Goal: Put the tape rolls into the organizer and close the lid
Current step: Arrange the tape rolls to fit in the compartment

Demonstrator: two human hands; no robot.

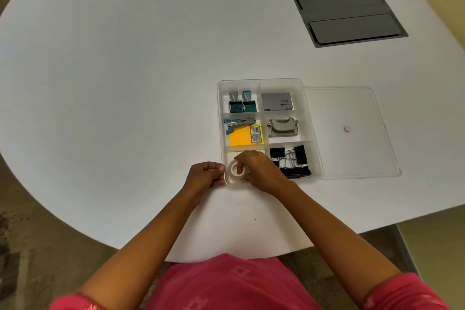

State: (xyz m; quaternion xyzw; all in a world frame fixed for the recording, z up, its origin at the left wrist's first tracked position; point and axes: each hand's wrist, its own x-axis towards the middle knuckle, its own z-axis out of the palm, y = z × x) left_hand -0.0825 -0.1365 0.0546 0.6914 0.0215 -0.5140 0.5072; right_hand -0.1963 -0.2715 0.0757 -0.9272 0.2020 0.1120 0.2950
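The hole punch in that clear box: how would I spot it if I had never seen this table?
Find the clear organizer near the front of the white table, with its lid lying flat on its right. The hole punch sits in the middle compartment of the right-hand column, between a grey box and black binder clips. It is the only beige metal piece with a hinged lever.

White table carries organizer, lid, seemingly recessed grey panel.
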